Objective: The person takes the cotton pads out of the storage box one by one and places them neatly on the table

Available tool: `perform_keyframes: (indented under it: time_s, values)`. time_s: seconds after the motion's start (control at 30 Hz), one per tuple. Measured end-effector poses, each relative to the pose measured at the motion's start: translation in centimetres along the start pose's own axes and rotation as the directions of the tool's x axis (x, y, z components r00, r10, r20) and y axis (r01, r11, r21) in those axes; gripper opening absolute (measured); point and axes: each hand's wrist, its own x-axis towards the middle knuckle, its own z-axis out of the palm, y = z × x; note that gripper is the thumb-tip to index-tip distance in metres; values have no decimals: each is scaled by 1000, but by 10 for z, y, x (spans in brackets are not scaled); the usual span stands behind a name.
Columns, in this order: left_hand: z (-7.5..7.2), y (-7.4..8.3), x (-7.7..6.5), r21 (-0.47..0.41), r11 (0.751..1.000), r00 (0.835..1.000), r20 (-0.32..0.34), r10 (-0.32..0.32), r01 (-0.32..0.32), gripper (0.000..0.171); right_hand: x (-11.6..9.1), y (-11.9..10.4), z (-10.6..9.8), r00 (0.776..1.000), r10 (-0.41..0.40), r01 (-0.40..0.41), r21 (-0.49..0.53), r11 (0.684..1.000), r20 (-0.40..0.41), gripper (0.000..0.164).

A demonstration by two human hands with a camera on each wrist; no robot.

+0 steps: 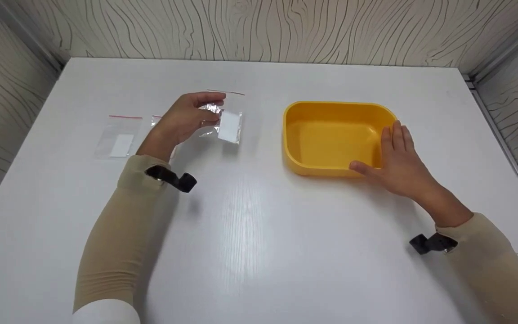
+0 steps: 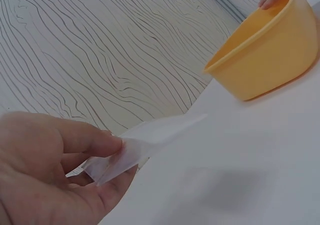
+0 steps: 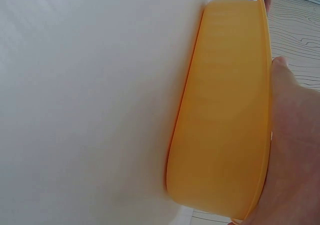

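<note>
My left hand (image 1: 182, 117) pinches a small clear zip bag (image 1: 229, 128) with a red seal line and a white label. The bag hangs above the table, left of a yellow plastic tub (image 1: 331, 139). In the left wrist view the thumb and fingers grip one side of the bag (image 2: 155, 132), which sticks out toward the tub (image 2: 265, 55). My right hand (image 1: 403, 166) rests on the tub's near right corner, its fingers extended along the right rim and the thumb over the front rim. No contents show inside the tub.
Another clear zip bag (image 1: 122, 145) with a white label lies on the white table (image 1: 250, 252) at left. Beside it, a further bag (image 1: 155, 119) is mostly hidden behind my left wrist. A wood-patterned wall (image 1: 259, 29) stands behind the table.
</note>
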Motion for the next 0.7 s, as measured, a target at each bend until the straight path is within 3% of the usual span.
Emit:
perform_keyframes:
  time_s: [0.23, 0.47, 0.7]
  values:
    - [-9, -12, 1, 27, 999, 1000, -13, -20, 20, 56, 0, 1, 1, 1000, -9, 9, -10, 1000, -14, 123]
    - [-12, -22, 4, 135, 989, 997, -58, -56, 64, 52, 1, 2, 1, 1000, -6, 6, -10, 1000, -11, 123]
    - [-12, -29, 2, 217, 975, 998, -51, -33, 43, 48, 0, 2, 0, 1000, -6, 6, -11, 1000, -9, 123]
